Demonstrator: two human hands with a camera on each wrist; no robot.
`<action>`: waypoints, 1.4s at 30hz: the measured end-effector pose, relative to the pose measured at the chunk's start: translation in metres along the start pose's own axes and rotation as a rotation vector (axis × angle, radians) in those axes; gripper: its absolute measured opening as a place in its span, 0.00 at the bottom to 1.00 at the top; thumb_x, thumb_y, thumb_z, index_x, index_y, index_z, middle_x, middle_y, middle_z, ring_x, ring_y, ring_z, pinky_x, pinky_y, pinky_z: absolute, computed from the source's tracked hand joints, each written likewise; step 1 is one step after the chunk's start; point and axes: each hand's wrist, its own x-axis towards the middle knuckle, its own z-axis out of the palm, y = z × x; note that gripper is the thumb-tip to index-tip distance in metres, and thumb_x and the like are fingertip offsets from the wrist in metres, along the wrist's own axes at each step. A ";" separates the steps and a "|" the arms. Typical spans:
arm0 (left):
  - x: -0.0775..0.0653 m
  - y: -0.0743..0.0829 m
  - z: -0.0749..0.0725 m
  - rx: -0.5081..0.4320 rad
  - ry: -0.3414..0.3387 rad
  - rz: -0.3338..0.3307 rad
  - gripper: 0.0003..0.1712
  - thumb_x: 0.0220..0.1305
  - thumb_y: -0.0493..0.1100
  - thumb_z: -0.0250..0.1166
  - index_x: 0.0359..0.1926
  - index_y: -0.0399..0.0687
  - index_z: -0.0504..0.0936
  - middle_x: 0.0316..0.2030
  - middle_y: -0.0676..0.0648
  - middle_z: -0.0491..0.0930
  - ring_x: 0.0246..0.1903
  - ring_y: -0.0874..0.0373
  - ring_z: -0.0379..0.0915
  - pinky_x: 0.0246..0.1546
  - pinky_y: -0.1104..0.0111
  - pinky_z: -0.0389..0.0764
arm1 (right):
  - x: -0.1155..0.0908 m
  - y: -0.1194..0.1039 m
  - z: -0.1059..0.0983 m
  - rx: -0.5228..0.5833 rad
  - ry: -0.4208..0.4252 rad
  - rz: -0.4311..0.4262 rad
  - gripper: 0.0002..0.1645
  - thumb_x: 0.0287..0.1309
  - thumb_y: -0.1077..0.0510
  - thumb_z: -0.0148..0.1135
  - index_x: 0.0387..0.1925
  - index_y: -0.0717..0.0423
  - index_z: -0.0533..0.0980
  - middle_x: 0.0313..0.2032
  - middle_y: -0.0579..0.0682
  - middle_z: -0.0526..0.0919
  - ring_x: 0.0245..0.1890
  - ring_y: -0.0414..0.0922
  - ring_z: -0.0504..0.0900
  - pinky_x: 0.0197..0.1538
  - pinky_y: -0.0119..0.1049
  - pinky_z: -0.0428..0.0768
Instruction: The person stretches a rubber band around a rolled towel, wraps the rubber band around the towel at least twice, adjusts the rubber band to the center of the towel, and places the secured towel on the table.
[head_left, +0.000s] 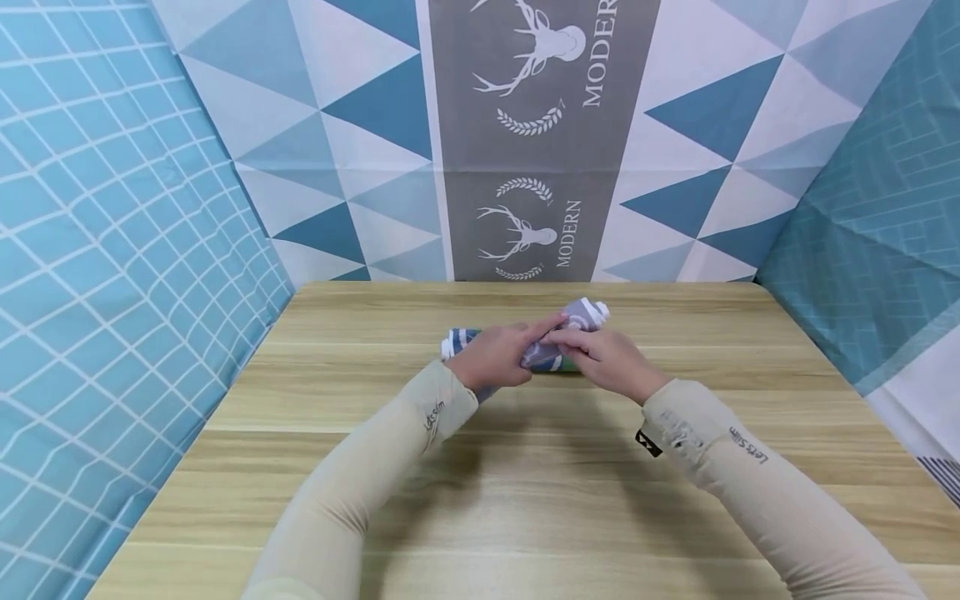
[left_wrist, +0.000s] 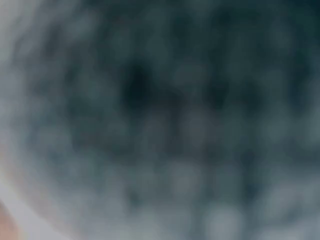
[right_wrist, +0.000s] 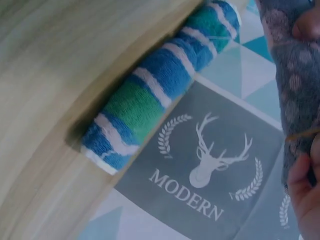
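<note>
A rolled greyish-purple towel (head_left: 587, 315) with pale spots is held up at a slant between both hands. My left hand (head_left: 491, 357) grips its lower part, its index finger stretched along the roll. From the right, my right hand (head_left: 615, 360) holds the same towel, its thumb lying across it. A thin yellowish band (right_wrist: 303, 134) crosses the roll in the right wrist view. Behind the hands, a rolled blue and green striped towel (right_wrist: 135, 112) lies on the table. Only a dark, blurred surface fills the left wrist view.
The wooden table (head_left: 480, 500) ends at a patterned backdrop (head_left: 525, 142) with deer prints. A blue gridded sheet (head_left: 112, 208) hangs along the left side, and a teal sheet (head_left: 877, 208) along the right.
</note>
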 end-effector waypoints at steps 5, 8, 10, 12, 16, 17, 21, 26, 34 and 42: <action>0.000 0.001 -0.002 0.000 -0.005 -0.027 0.49 0.49 0.36 0.69 0.72 0.54 0.58 0.44 0.42 0.80 0.30 0.55 0.74 0.33 0.64 0.77 | 0.000 0.001 -0.004 0.067 -0.071 0.010 0.08 0.59 0.69 0.59 0.38 0.60 0.82 0.34 0.55 0.84 0.30 0.45 0.78 0.34 0.41 0.78; -0.001 0.001 -0.002 -0.023 0.006 -0.085 0.47 0.49 0.38 0.69 0.71 0.51 0.60 0.48 0.43 0.79 0.31 0.56 0.74 0.33 0.66 0.76 | 0.000 0.001 -0.005 0.125 -0.107 0.040 0.05 0.59 0.67 0.60 0.35 0.60 0.82 0.28 0.49 0.83 0.25 0.38 0.73 0.29 0.35 0.74; -0.001 0.000 -0.003 -0.041 0.020 -0.118 0.46 0.49 0.38 0.69 0.70 0.48 0.61 0.48 0.43 0.79 0.31 0.56 0.74 0.33 0.66 0.76 | -0.001 0.001 -0.005 0.164 -0.116 0.075 0.05 0.60 0.67 0.60 0.34 0.60 0.81 0.26 0.48 0.81 0.23 0.36 0.71 0.28 0.33 0.72; -0.001 0.000 -0.003 -0.044 0.030 -0.136 0.44 0.50 0.38 0.69 0.69 0.46 0.62 0.44 0.43 0.80 0.30 0.55 0.74 0.32 0.66 0.75 | -0.003 0.002 -0.005 0.185 -0.116 0.102 0.05 0.60 0.68 0.60 0.35 0.62 0.81 0.27 0.49 0.81 0.24 0.37 0.70 0.29 0.33 0.72; -0.002 -0.001 -0.003 -0.084 0.051 -0.182 0.43 0.50 0.39 0.68 0.68 0.46 0.62 0.39 0.44 0.80 0.29 0.56 0.73 0.30 0.67 0.75 | -0.005 0.003 -0.003 0.208 -0.096 0.137 0.08 0.59 0.70 0.59 0.40 0.66 0.79 0.31 0.52 0.82 0.29 0.42 0.75 0.34 0.37 0.77; -0.002 -0.001 -0.003 -0.106 0.057 -0.199 0.43 0.51 0.39 0.68 0.68 0.47 0.61 0.38 0.43 0.80 0.29 0.55 0.74 0.29 0.66 0.75 | -0.006 0.003 -0.003 0.206 -0.083 0.144 0.09 0.59 0.70 0.59 0.42 0.68 0.78 0.31 0.53 0.82 0.31 0.44 0.77 0.36 0.39 0.78; -0.003 -0.004 -0.003 -0.187 0.122 -0.260 0.41 0.53 0.35 0.65 0.68 0.52 0.62 0.43 0.41 0.79 0.31 0.53 0.75 0.31 0.64 0.77 | -0.012 0.005 0.000 0.182 0.070 0.169 0.08 0.56 0.74 0.58 0.39 0.69 0.76 0.31 0.56 0.81 0.33 0.48 0.78 0.37 0.42 0.78; -0.003 -0.008 -0.001 -0.132 0.246 -0.268 0.39 0.53 0.30 0.58 0.68 0.52 0.64 0.48 0.39 0.78 0.36 0.49 0.76 0.35 0.58 0.78 | -0.017 0.012 0.006 0.050 0.248 0.046 0.09 0.47 0.77 0.57 0.25 0.63 0.77 0.29 0.56 0.80 0.34 0.53 0.76 0.40 0.48 0.75; 0.002 -0.009 0.006 -0.048 0.291 -0.325 0.39 0.56 0.31 0.57 0.70 0.53 0.63 0.41 0.35 0.78 0.30 0.47 0.77 0.29 0.57 0.79 | -0.012 0.006 0.020 -0.067 0.304 -0.311 0.11 0.39 0.77 0.61 0.28 0.67 0.83 0.30 0.58 0.83 0.40 0.59 0.79 0.47 0.54 0.74; -0.001 -0.025 0.006 -0.065 0.374 -0.447 0.38 0.53 0.27 0.54 0.66 0.55 0.70 0.44 0.34 0.79 0.36 0.42 0.77 0.36 0.51 0.79 | -0.014 0.001 0.018 0.026 0.259 -0.297 0.13 0.40 0.79 0.59 0.27 0.65 0.83 0.28 0.52 0.83 0.32 0.48 0.80 0.39 0.45 0.79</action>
